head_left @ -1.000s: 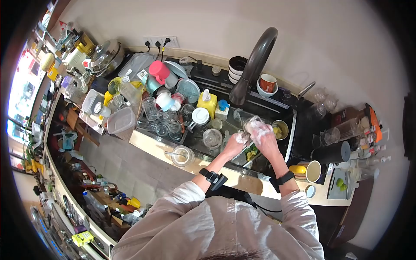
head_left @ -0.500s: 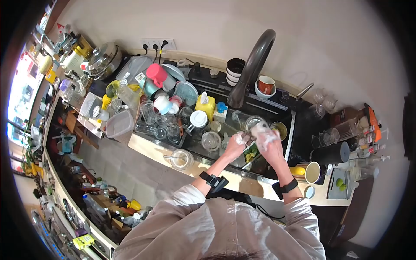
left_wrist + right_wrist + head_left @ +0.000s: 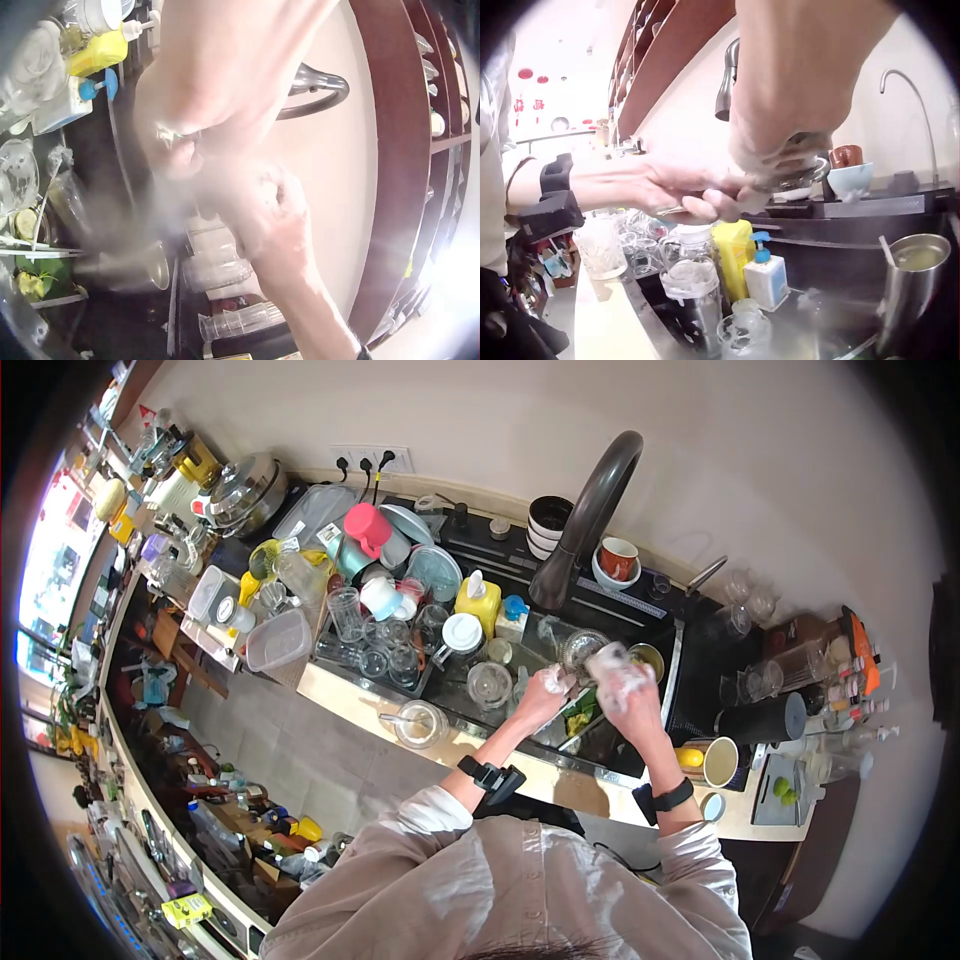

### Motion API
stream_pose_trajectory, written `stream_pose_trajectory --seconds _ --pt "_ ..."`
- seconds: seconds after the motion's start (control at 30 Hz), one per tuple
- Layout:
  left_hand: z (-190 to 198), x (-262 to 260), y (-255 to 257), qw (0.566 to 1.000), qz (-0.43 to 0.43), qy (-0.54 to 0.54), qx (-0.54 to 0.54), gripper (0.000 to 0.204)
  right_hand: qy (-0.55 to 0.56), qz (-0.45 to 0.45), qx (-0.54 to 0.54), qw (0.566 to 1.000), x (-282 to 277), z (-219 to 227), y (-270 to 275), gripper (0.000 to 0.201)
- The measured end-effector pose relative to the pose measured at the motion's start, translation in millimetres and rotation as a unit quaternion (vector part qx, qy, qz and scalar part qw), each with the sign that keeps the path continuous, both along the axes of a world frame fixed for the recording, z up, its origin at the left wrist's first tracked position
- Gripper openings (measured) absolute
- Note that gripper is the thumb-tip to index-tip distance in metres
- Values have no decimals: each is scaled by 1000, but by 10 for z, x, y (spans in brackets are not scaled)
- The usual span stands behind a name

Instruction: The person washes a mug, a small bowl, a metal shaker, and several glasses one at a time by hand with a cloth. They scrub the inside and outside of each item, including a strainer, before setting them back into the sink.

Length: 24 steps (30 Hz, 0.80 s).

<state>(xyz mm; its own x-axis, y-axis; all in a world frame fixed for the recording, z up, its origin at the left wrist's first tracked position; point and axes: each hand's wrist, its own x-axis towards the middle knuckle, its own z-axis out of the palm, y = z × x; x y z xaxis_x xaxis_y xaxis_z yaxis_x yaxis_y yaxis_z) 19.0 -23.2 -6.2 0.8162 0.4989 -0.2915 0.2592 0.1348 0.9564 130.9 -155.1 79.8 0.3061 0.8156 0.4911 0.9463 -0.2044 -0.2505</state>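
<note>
Over the sink [image 3: 595, 745], my foamy left hand [image 3: 545, 698] has curled fingers and grips the near side of a round, shiny, see-through vessel [image 3: 580, 647]. Its exact kind I cannot tell. Just right of it, my right hand [image 3: 632, 695] grips a foam-covered whitish sponge [image 3: 606, 658] close to the vessel's rim. In the right wrist view the left hand's fingers [image 3: 712, 204] bend close beneath the right hand [image 3: 802, 90]. The left wrist view is hazy between the left hand [image 3: 217, 82] and right hand [image 3: 274, 217]. Green and yellow scraps [image 3: 578, 715] lie below.
Glasses [image 3: 390, 650], a white-lidded jug [image 3: 462, 630] and a yellow pump bottle [image 3: 478, 600] crowd the sink's left side. A dark faucet [image 3: 600, 500] arches behind. A metal cup [image 3: 919, 262] stands at the right. Nearer is a paper cup [image 3: 721, 758] on the counter.
My right hand has moved right and slightly down with the sponge, off the vessel, which now shows its round rim. My left hand stays nearly in place.
</note>
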Motion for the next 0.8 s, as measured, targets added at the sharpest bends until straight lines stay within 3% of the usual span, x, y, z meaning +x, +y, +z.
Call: stream_pose_trajectory --seconds 0.07,0.2,0.33,0.43,0.47,0.57,0.6,0.63,0.7,0.73,0.77,0.8 --pt "24 3 10 998 -13 -12 66 18 -29 -29 30 999 -1 75 25 18" --pt "43 42 -70 991 10 -39 127 21 -135 -61 -63 987 -76 -136 112 20" --pt "394 0 -187 985 31 -30 169 25 -127 -164 -95 974 -340 -98 187 24" --pt "165 3 -251 982 25 -10 185 27 -82 -225 -112 964 -426 -95 226 22" --pt "135 -5 -252 988 20 6 150 27 -41 -224 -79 970 -410 -43 240 20" --pt "38 28 -224 983 50 -18 178 23 102 -190 83 973 -333 341 135 15" --pt "16 31 -200 993 32 -21 115 21 227 -271 114 928 -280 242 26 19" --pt "16 40 -164 998 14 -24 51 20 255 -289 150 911 -195 223 -65 22" --pt "108 22 -108 992 -19 -32 -121 20 296 -233 264 888 -47 166 -75 27" --pt "272 -19 -95 973 -34 -36 -227 21 325 -203 305 872 91 -150 -125 29" --pt "367 -30 -92 941 -50 -40 -331 23 563 -173 322 741 73 -198 -150 31" --pt "253 -18 -100 911 -73 -42 -403 29 586 -156 322 727 59 -235 -133 33"
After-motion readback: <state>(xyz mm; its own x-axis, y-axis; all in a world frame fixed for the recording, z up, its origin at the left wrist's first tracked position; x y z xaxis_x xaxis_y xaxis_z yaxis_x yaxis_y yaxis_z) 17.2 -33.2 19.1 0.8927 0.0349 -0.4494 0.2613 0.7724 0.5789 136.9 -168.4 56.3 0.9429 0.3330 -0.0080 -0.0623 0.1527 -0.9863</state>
